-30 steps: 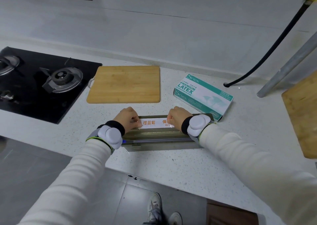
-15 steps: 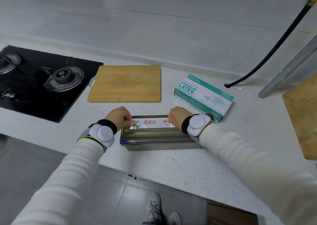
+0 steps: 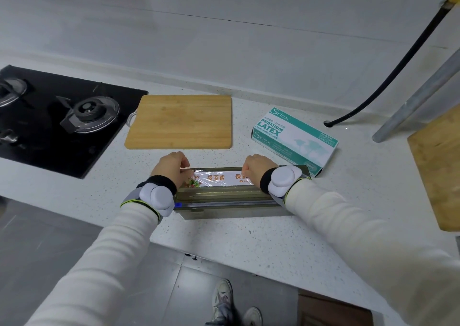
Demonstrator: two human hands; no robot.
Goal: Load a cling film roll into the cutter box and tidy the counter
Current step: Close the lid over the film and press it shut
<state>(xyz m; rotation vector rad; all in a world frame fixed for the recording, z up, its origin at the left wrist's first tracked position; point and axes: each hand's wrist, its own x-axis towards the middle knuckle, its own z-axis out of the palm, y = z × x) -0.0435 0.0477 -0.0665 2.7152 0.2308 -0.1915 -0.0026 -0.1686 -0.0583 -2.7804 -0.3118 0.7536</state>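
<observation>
Trainers on grey floor tiles mark where a person in white sleeves stands at the front edge of a white speckled stone counter; a band of bare counter runs between that edge and a long olive-grey plastic cutter box, set parallel to it; a clear cling film roll with a white label and orange characters lies in the box's trough, seen from above.

The left hand curls its fingers down over the roll's left end, and the right hand curls over the right end, knuckles up; whether the fingertips pinch loose film or only the roll cannot be told; each wrist carries a rounded white device on a black band.

Just beyond the knuckles, apart from the box, lies a rectangular bamboo cutting board; a green-and-white cardboard glove box sits angled, its near corner just beside the cutter box's far right end; contact between them cannot be judged.

To the left, a black glass gas hob sits well apart, with open counter between; a second wooden board crowds the right edge of the frame; behind the glove box a black hose meets the counter, with a grey metal pipe slanting beside it; a pale wall closes the far edge.
</observation>
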